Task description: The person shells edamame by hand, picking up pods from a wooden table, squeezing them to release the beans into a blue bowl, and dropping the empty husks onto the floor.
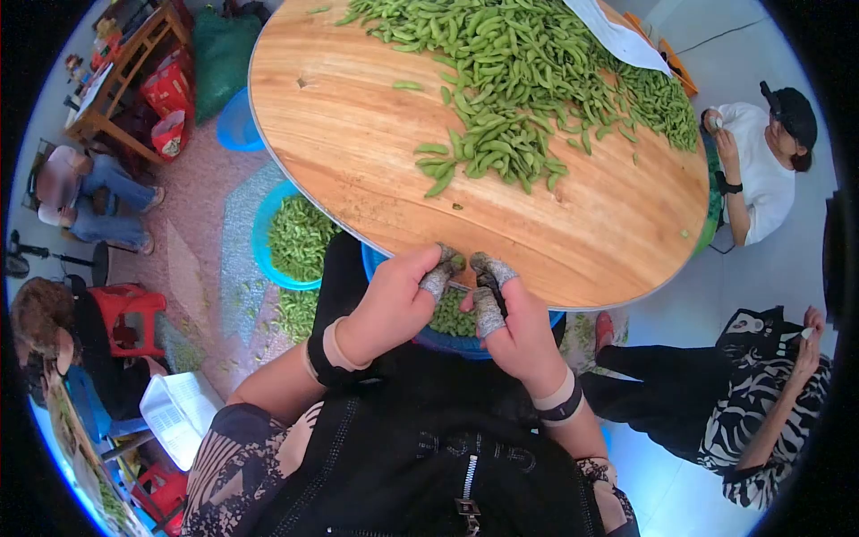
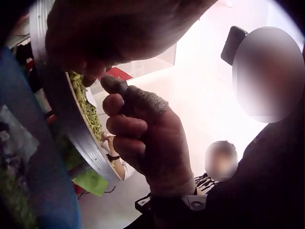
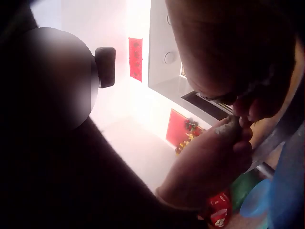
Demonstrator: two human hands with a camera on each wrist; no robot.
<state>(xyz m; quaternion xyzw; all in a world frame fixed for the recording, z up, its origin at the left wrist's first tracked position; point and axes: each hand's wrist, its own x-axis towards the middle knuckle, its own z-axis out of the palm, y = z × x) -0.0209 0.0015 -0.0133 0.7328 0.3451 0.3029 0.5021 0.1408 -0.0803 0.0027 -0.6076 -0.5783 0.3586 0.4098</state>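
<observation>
black top point(image 1: 403, 447), patterned sleeves point(image 1: 234, 461), grey finger wraps point(image 1: 489, 313)

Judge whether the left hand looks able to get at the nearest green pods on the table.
Probably yes: the left hand is at the near edge of the table, and mostly bare wood shows between it and the green pods.

Pods point(image 1: 506, 148) on table point(image 1: 358, 161), basin point(image 1: 433, 340) partly beneath

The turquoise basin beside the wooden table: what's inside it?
A heap of green pods fills the turquoise basin. Whether they hold beans isn't clear, and the bottom is covered.
</observation>
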